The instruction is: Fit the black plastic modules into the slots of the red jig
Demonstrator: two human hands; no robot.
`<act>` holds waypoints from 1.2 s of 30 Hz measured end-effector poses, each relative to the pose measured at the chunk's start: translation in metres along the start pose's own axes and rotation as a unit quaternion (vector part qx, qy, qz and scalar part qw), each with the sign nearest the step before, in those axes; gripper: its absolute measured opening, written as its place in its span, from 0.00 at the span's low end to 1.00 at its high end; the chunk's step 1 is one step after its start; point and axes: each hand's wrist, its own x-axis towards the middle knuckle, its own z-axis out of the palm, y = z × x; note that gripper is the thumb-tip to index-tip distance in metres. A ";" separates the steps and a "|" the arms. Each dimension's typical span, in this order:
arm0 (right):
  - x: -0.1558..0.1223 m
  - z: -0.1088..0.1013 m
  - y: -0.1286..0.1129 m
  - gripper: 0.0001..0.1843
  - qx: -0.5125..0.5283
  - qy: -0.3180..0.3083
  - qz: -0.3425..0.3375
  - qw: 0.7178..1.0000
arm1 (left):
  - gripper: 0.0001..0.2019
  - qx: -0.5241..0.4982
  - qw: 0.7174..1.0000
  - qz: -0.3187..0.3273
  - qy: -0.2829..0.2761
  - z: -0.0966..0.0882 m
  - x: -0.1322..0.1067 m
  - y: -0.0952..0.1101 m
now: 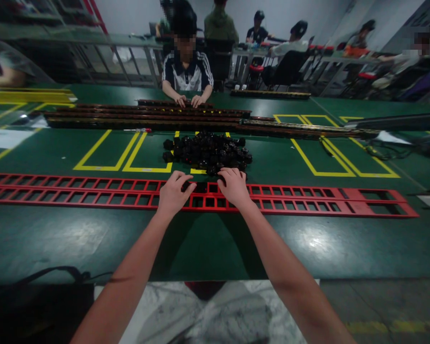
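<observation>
A long red slotted rack (pixel 301 197) lies across the green table in front of me. Both my hands rest on its middle. My left hand (pixel 173 193) has its fingers curled, pinching a small black piece at a slot. My right hand (pixel 233 186) is curled too, its fingertips at the near edge of a heap of small black parts (pixel 208 152) just behind the rack. What the right fingers hold is hidden.
Long dark rails (pixel 146 114) lie stacked across the table behind the heap, where a seated person has both hands on them. Yellow tape outlines (pixel 107 153) mark the green tabletop. Yellow bars (pixel 25 95) lie far left. Cables (pixel 387 152) lie at right. More people sit in the background.
</observation>
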 end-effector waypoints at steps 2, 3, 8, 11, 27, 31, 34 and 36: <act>0.000 0.000 0.000 0.16 0.002 0.002 -0.003 1.000 | 0.12 0.000 1.000 -0.016 -0.003 0.000 0.001 0.002; 0.000 0.001 0.000 0.16 0.001 0.003 -0.003 1.000 | 0.13 -0.001 1.000 -0.022 -0.010 -0.001 0.001 0.003; 0.000 0.001 -0.001 0.16 0.000 0.004 0.001 1.000 | 0.09 0.033 0.998 -0.035 -0.037 -0.003 0.002 0.007; 0.000 0.000 -0.001 0.16 0.002 0.004 0.001 1.000 | 0.07 0.055 0.997 -0.038 -0.049 -0.004 0.001 0.009; -0.001 0.000 -0.002 0.16 -0.007 0.004 -0.004 1.000 | 0.19 -0.008 0.999 0.034 -0.023 0.003 0.002 -0.008; 0.000 0.000 -0.002 0.16 -0.014 -0.001 -0.001 1.000 | 0.16 -0.019 0.999 0.037 -0.028 0.003 0.002 -0.007; 0.000 0.001 -0.001 0.16 -0.012 0.001 -0.002 1.000 | 0.16 -0.020 0.999 0.030 -0.038 0.004 0.003 -0.007; 0.000 0.002 0.000 0.15 -0.007 0.006 -0.004 1.000 | 0.17 -0.021 0.999 0.028 -0.038 0.004 0.003 -0.007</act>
